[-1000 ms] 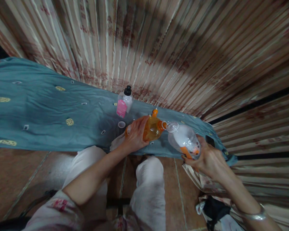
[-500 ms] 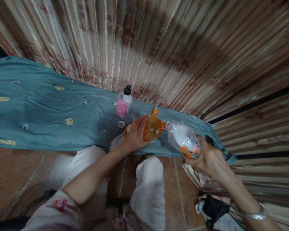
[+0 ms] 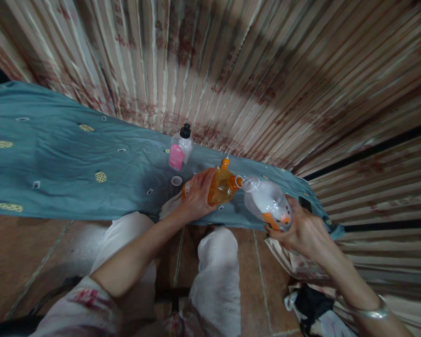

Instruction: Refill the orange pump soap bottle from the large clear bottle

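My left hand (image 3: 199,194) is wrapped round an orange bottle (image 3: 223,188), tipped on its side with its neck pointing right. Closed about the lower part of a clear bottle (image 3: 265,201) with an orange label is my right hand (image 3: 297,229). The clear bottle leans left, and the two mouths meet or nearly meet; I cannot tell whether they touch. Behind the orange bottle an orange spray nozzle (image 3: 225,164) with a thin tube lies on the blue cloth (image 3: 66,164). A small white cap (image 3: 177,180) rests left of the orange bottle.
A clear bottle with a black top and pink label (image 3: 181,149) stands on the cloth at the back. A dark phone-like object (image 3: 305,203) lies beyond my right hand. Pleated curtains (image 3: 196,61) rise behind the cloth. Dark and pale fabric (image 3: 314,304) lies at lower right.
Almost nothing differs. Both hands keep hold of their bottles, and the mouths stay together with only a tiny shift.
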`<act>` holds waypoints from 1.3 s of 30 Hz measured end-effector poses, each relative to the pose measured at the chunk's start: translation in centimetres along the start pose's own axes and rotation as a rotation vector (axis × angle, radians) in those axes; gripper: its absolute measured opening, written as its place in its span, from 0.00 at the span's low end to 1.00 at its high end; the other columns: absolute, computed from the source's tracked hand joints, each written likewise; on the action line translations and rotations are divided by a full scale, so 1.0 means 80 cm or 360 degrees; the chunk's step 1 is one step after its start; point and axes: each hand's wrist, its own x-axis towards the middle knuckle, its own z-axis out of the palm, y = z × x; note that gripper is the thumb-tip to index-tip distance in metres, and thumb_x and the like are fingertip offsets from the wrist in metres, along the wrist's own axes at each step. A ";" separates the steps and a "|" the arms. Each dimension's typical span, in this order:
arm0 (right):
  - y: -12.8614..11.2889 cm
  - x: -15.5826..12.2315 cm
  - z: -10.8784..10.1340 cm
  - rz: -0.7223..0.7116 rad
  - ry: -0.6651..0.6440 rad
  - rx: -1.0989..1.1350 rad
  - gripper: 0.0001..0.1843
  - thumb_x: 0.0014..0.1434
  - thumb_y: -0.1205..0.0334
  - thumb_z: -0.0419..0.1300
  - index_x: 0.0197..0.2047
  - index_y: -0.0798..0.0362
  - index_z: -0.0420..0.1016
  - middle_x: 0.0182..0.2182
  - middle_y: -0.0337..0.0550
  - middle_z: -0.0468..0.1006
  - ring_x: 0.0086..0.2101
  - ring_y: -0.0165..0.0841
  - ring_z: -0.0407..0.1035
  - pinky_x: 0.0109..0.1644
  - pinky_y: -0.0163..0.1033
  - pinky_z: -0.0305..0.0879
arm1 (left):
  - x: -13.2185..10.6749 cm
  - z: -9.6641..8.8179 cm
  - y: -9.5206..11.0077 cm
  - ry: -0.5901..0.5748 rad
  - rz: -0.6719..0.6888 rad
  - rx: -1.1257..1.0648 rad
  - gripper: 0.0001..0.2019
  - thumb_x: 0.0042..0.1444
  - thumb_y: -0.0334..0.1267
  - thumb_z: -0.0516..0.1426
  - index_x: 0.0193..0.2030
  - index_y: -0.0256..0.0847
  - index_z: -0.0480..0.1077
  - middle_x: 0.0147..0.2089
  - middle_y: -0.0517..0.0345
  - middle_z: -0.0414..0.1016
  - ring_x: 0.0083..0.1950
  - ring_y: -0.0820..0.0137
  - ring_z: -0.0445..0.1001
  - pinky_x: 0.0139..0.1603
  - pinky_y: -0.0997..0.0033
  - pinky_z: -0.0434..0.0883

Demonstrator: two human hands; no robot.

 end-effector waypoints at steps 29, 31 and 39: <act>-0.001 0.000 -0.002 -0.0055 0.0044 0.0045 0.38 0.56 0.47 0.66 0.65 0.57 0.72 0.35 0.51 0.87 0.32 0.50 0.84 0.34 0.46 0.75 | -0.001 0.000 0.000 0.0024 0.0011 -0.0013 0.57 0.55 0.37 0.72 0.84 0.44 0.43 0.81 0.31 0.63 0.80 0.39 0.66 0.78 0.29 0.67; -0.001 0.000 -0.002 -0.0069 0.0049 0.0045 0.37 0.57 0.47 0.66 0.65 0.57 0.72 0.35 0.51 0.88 0.32 0.50 0.84 0.34 0.47 0.75 | -0.001 0.001 0.000 0.0029 0.0009 -0.0021 0.57 0.55 0.36 0.72 0.84 0.43 0.43 0.80 0.30 0.63 0.80 0.39 0.66 0.79 0.29 0.67; -0.001 0.000 -0.002 -0.0042 0.0029 0.0039 0.38 0.56 0.46 0.66 0.66 0.57 0.71 0.36 0.51 0.88 0.33 0.50 0.84 0.35 0.47 0.76 | 0.000 0.000 0.002 0.0028 0.0023 -0.0029 0.58 0.55 0.36 0.72 0.83 0.42 0.42 0.81 0.30 0.62 0.80 0.39 0.66 0.79 0.28 0.66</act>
